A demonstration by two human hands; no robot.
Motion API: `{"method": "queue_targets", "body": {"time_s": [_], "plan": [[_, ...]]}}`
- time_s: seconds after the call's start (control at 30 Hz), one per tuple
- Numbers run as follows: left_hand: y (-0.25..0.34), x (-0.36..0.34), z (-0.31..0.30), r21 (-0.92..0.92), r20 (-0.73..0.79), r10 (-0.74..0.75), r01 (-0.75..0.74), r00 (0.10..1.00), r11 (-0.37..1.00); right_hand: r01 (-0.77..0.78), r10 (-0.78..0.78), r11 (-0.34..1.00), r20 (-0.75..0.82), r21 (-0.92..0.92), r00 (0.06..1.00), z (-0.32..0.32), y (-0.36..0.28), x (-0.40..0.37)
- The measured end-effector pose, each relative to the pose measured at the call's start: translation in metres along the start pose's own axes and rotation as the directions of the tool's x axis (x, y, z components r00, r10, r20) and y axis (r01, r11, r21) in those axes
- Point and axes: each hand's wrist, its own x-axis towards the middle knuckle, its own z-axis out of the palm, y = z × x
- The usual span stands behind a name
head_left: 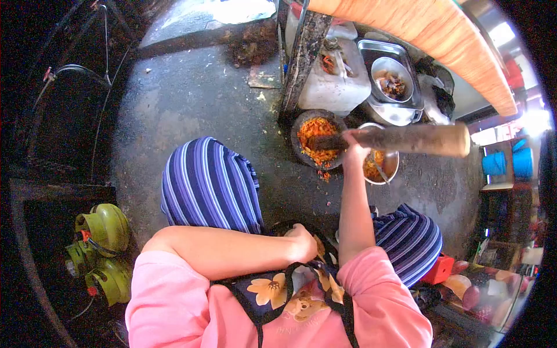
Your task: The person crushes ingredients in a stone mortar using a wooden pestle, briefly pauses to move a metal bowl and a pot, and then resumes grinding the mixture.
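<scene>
My right hand (355,152) is wrapped around a long, thick wooden pestle (418,140). The pestle lies tilted almost flat, its lower end in a dark stone mortar (297,158). Chopped orange-red food (318,129) fills the mortar, and bits have spilled on the floor before it. Just right of the mortar, partly behind my hand and the pestle, stands a metal bowl (396,167) holding similar orange food and a spoon (381,172). My left hand (303,243) rests curled in my lap against the patterned apron (270,293); what its fingers hold, if anything, is hidden.
Beyond the mortar stand a whitish plastic container (333,87) and a metal tray (371,46) with a bowl (380,65) in it. A wooden counter edge (418,29) overhangs them, beside a dark post (304,58). Green gas cylinders (107,226) are at left.
</scene>
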Motion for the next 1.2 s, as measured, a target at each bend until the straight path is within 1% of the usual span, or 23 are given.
{"method": "queue_targets", "body": {"time_s": [0.07, 0.1, 0.13, 0.17, 0.2, 0.23, 0.27, 0.3, 0.37, 0.4, 0.43, 0.5, 0.57, 0.67, 0.77, 0.8, 0.9, 0.93, 0.97, 1.03, 1.07, 1.1, 1.2], "plan": [[-0.003, 0.007, -0.004, -0.006, 0.012, -0.021, 0.021, 1.000, 1.000, 0.052, -0.038, 0.982, -0.083, 0.179, 0.996, 0.033, -0.050, -0.018], [0.014, -0.003, 0.012, -0.051, 0.076, 0.004, -0.001, 0.997, 0.999, 0.011, 0.001, 0.993, -0.096, 0.118, 0.995, 0.033, -0.058, -0.046], [0.015, 0.006, 0.007, 0.005, 0.127, -0.020, 0.020, 0.992, 1.000, 0.129, -0.139, 0.982, -0.066, -0.137, 0.988, 0.026, -0.074, -0.026], [0.013, 0.011, 0.004, 0.062, 0.181, -0.056, 0.046, 0.982, 0.997, 0.188, -0.189, 0.981, -0.004, -0.057, 0.982, 0.028, -0.103, -0.013], [0.011, 0.014, 0.009, 0.060, 0.180, -0.051, 0.041, 0.982, 0.997, 0.105, -0.105, 0.992, 0.004, 0.066, 0.994, 0.046, -0.153, -0.020], [0.010, 0.017, 0.017, -0.068, 0.114, -0.100, 0.108, 0.988, 0.992, 0.172, -0.170, 0.985, 0.052, -0.020, 0.984, 0.044, -0.176, -0.011], [0.010, 0.016, 0.021, -0.199, 0.056, -0.158, 0.166, 0.986, 0.966, 0.177, -0.178, 0.984, 0.150, 0.021, 0.972, 0.043, -0.195, -0.005], [0.006, 0.010, 0.015, -0.197, 0.051, -0.158, 0.165, 0.986, 0.967, 0.177, -0.185, 0.982, 0.176, 0.064, 0.967, 0.043, -0.196, 0.002], [-0.003, -0.007, -0.002, 0.022, -0.090, 0.111, -0.109, 0.990, 0.994, 0.258, -0.243, 0.959, 0.132, -0.115, 0.961, 0.033, -0.159, 0.017], [0.001, -0.005, -0.006, 0.056, -0.004, 0.078, -0.077, 0.997, 0.995, 0.163, -0.124, 0.940, 0.145, -0.298, 0.982, 0.033, -0.140, 0.005], [0.004, -0.004, -0.004, 0.061, -0.007, 0.072, -0.071, 0.997, 0.996, 0.205, -0.150, 0.909, 0.172, -0.363, 0.974, 0.018, -0.068, 0.013], [0.006, 0.000, 0.001, 0.016, -0.073, 0.071, -0.070, 0.995, 0.997, 0.004, 0.003, 0.988, 0.042, -0.153, 0.999, 0.021, -0.042, -0.017], [0.007, -0.016, -0.016, 0.023, -0.047, 0.113, -0.112, 0.992, 0.993, 0.037, -0.033, 0.993, 0.037, -0.110, 0.999, 0.031, -0.068, -0.032], [0.001, -0.006, -0.001, -0.068, -0.087, 0.102, -0.108, 0.991, 0.992, 0.221, -0.217, 0.967, 0.048, -0.129, 0.975, 0.047, -0.134, -0.021], [-0.003, 0.021, 0.032, 0.268, -0.081, 0.155, -0.128, 0.985, 0.955, 0.277, -0.267, 0.956, 0.100, -0.097, 0.958, 0.048, -0.183, -0.003], [-0.002, 0.010, 0.017, 0.176, -0.060, 0.110, -0.097, 0.992, 0.980, 0.280, -0.267, 0.956, 0.134, -0.091, 0.954, 0.046, -0.184, -0.002], [-0.002, 0.001, 0.006, 0.071, -0.091, 0.056, -0.050, 0.994, 0.996, 0.182, -0.149, 0.945, 0.139, -0.271, 0.979, 0.030, -0.100, -0.002], [-0.001, 0.003, 0.009, 0.052, -0.143, 0.060, -0.053, 0.988, 0.997, 0.287, -0.294, 0.890, 0.034, -0.355, 0.955, 0.034, -0.065, -0.016], [0.001, 0.003, 0.012, 0.050, -0.144, 0.052, -0.045, 0.988, 0.998, 0.073, -0.057, 0.985, 0.106, -0.155, 0.993, 0.020, -0.031, -0.019], [0.003, 0.002, 0.012, -0.063, -0.197, 0.051, -0.064, 0.979, 0.996, 0.164, -0.158, 0.978, 0.059, -0.131, 0.986, 0.027, -0.037, -0.029], [0.008, -0.007, 0.006, -0.006, -0.202, 0.014, -0.016, 0.979, 1.000, 0.107, -0.106, 0.993, 0.009, -0.058, 0.994, 0.041, -0.067, -0.038], [0.008, -0.005, 0.012, -0.012, -0.191, 0.027, -0.030, 0.981, 0.999, 0.121, -0.110, 0.981, 0.077, -0.149, 0.991, 0.051, -0.107, -0.043], [-0.001, 0.001, 0.026, 0.030, -0.354, 0.075, -0.069, 0.932, 0.997, 0.259, -0.238, 0.956, 0.145, -0.141, 0.960, 0.061, -0.166, -0.032]]}}
